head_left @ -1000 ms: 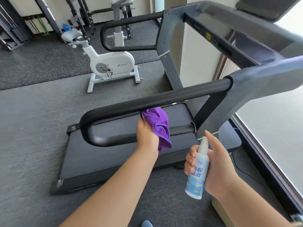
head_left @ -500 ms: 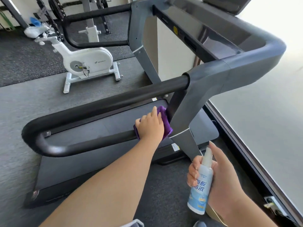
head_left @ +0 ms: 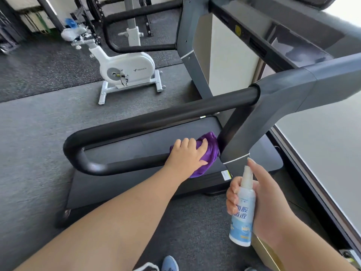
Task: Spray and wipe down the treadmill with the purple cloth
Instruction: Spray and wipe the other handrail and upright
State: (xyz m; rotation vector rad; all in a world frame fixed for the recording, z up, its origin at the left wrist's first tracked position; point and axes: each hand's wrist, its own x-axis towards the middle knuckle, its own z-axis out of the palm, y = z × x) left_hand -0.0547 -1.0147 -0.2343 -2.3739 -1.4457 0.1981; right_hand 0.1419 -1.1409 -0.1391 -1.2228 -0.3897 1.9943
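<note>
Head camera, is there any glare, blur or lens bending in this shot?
Head view: the window at right is blown out pale; straight bars such as the handrail bow from the wide lens; both hands, the cloth and the bottle look sharp; the far rack is slightly soft.

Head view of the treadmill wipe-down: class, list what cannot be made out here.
- Treadmill console: cut off by the top edge.
- Lower handrail under the purple cloth: hidden by cloth and left hand.
- Spray bottle small print: too small; right hand covers its back.
</note>
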